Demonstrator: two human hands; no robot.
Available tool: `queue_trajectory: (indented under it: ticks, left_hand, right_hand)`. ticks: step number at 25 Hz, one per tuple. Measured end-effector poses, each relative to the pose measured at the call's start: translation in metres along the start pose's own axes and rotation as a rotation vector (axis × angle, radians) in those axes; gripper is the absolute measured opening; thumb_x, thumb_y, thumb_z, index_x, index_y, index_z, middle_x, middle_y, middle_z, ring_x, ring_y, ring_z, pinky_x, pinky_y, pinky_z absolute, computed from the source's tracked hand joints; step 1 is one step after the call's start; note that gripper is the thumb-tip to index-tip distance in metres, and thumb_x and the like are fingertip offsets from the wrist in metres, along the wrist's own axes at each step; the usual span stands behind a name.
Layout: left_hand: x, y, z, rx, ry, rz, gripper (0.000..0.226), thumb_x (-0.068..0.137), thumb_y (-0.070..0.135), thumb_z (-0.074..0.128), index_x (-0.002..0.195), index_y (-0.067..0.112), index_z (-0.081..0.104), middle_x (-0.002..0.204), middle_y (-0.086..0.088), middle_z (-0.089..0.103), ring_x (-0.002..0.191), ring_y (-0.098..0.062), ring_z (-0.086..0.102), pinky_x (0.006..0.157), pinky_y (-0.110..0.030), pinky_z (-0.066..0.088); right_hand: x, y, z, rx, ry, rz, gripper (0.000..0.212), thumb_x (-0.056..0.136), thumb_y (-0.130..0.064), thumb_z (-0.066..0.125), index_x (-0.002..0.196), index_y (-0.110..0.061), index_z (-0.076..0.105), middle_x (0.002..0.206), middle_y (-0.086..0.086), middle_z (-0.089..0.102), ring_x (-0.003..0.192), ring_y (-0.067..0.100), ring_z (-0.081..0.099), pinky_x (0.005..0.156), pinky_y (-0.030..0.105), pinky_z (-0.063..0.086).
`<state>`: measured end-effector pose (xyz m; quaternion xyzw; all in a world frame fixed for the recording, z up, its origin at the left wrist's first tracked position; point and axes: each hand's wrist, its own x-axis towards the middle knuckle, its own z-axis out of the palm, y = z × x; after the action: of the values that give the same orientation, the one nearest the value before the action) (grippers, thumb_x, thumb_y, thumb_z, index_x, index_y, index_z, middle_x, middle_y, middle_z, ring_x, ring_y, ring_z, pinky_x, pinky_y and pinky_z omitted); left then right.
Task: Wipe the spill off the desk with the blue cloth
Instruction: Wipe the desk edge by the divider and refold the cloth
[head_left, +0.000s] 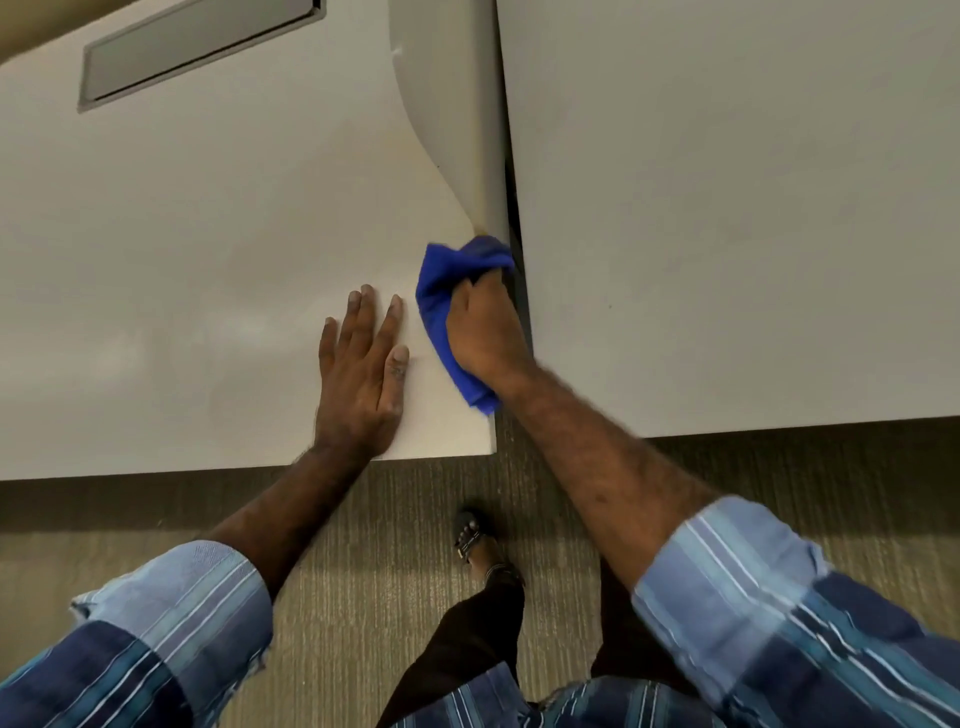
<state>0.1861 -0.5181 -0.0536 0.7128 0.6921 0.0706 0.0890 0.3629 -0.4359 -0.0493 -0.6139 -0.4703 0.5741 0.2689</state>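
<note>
A bunched blue cloth lies on the white desk at its right edge, close to the front right corner. My right hand presses down on the cloth and grips it, covering its middle. My left hand rests flat on the desk just left of the cloth, fingers spread, holding nothing. I can make out no spill on the desk surface; only faint grey reflections show.
A curved grey divider panel rises along the desk's right edge. A second white desk stands to the right across a narrow dark gap. A grey cable hatch sits at the back left. Below is carpet with my foot.
</note>
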Motion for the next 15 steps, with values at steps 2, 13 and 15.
queue_trajectory:
  ticks: [2, 13, 15]
  left_hand:
    - [0.0, 0.003, -0.001, -0.005, -0.003, -0.003, 0.058, 0.112, 0.041, 0.018, 0.168, 0.025, 0.018, 0.178, -0.004, 0.006, 0.165, -0.016, -0.002, 0.132, -0.053, 0.005]
    - [-0.002, 0.002, -0.001, -0.001, -0.001, -0.002, 0.059, 0.111, 0.041, 0.02, 0.168, 0.024, 0.018, 0.178, -0.008, 0.007, 0.165, -0.019, -0.001, 0.132, -0.053, 0.003]
    - [-0.001, 0.002, -0.002, 0.012, -0.008, -0.003, 0.059, 0.111, 0.041, 0.021, 0.168, 0.023, 0.018, 0.178, -0.01, 0.008, 0.165, -0.021, 0.001, 0.132, -0.054, 0.004]
  right_hand:
    - [0.017, -0.008, 0.0, 0.018, 0.006, 0.037, 0.039, 0.116, -0.025, 0.038, 0.143, 0.002, 0.047, 0.122, 0.015, 0.063, 0.099, 0.019, 0.062, 0.089, 0.036, 0.041]
    - [-0.124, 0.066, 0.018, 0.097, -0.03, 0.178, 0.039, 0.116, -0.023, 0.04, 0.154, -0.022, 0.045, 0.124, -0.011, 0.058, 0.103, -0.003, 0.059, 0.105, 0.027, 0.046]
    - [-0.083, 0.039, 0.015, 0.024, 0.008, 0.096, 0.042, 0.115, -0.019, 0.039, 0.157, -0.015, 0.043, 0.129, -0.007, 0.055, 0.112, 0.005, 0.055, 0.104, 0.027, 0.039]
